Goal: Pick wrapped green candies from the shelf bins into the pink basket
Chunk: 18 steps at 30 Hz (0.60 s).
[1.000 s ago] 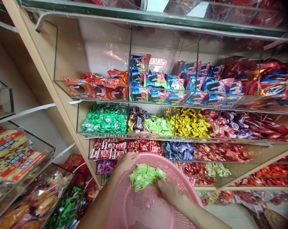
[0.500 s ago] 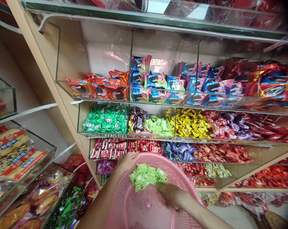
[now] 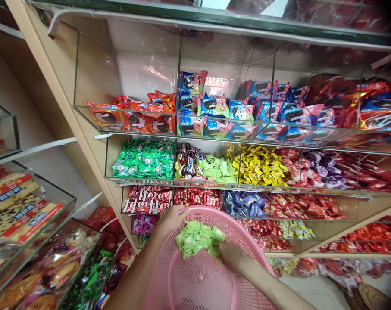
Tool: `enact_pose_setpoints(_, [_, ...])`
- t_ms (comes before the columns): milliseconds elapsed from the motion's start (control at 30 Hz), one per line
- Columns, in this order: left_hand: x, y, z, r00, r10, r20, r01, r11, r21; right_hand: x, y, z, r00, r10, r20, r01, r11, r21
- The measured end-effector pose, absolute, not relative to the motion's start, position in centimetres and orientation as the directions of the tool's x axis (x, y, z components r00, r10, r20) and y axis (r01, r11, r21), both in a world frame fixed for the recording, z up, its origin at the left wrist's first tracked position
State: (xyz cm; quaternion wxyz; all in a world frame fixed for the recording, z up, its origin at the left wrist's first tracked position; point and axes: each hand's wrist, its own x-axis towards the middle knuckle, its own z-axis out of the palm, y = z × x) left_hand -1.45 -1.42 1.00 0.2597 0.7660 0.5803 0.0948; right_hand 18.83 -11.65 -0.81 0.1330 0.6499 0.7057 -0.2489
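A pink plastic basket (image 3: 251, 241) with perforated sides is tilted in front of me. My left hand (image 3: 172, 217) is closed over its far left rim. Inside lies a pile of small light-green candy packets (image 3: 195, 237), against the far wall. My right hand (image 3: 234, 257) reaches in from the right, with curled fingers at the pile's right edge. Packets touch its fingertips, and the inside of the hand is hidden. A small pink piece (image 3: 201, 275) shows lower in the basket.
Beyond the basket stands a shelf with glass dividers. It holds green-wrapped candies (image 3: 145, 159), Snickers (image 3: 189, 163), more light-green packets (image 3: 219, 168), yellow candies (image 3: 260, 165) and wrapped cookies (image 3: 214, 106). Packaged breads (image 3: 23, 206) fill racks on the left. A glass shelf edge (image 3: 214, 32) crosses above.
My right hand has shifted slightly up and right, along the edge of the light-green packets. The left hand stays on the rim, and the view has moved a little.
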Motion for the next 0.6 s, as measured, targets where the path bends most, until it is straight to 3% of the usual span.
enact_pose_setpoints(67, [-1.4, -1.4, 1.1, 0.304, 0.940, -0.157, 0.836, -0.184, 0.517, 18.7, -11.8, -0.4, -0.086, 0.858, -0.507, 0.995, 0.045, -0.093])
enact_pose_setpoints(133, [-1.3, -1.4, 1.1, 0.297, 0.942, -0.157, 0.831, -0.174, 0.528, 18.5, -12.0, 0.1, -0.121, 0.866, -0.485, 0.992, 0.086, -0.094])
enact_pose_setpoints(200, [-1.3, -1.4, 1.1, 0.290, 0.944, -0.155, 0.831, -0.169, 0.530, 18.4, -12.2, 0.4, -0.230, 0.811, -0.537, 0.968, 0.134, -0.211])
enact_pose_setpoints(300, [-1.3, -1.3, 1.0, 0.293, 0.943, -0.158, 0.830, -0.168, 0.532, 18.6, -12.3, 0.4, -0.384, 0.615, -0.689, 0.902, 0.088, -0.424])
enact_pose_setpoints(367, [-1.3, -1.3, 0.9, 0.293, 0.943, -0.158, 0.826, -0.167, 0.538, 18.8, -12.1, 0.3, -0.408, 0.542, -0.735, 0.883, 0.030, -0.468])
enact_pose_setpoints(600, [-1.6, -1.3, 0.7, 0.295, 0.942, -0.158, 0.824, -0.168, 0.541, 19.9, -11.4, -0.4, -0.279, 0.610, -0.742, 0.910, -0.079, -0.407])
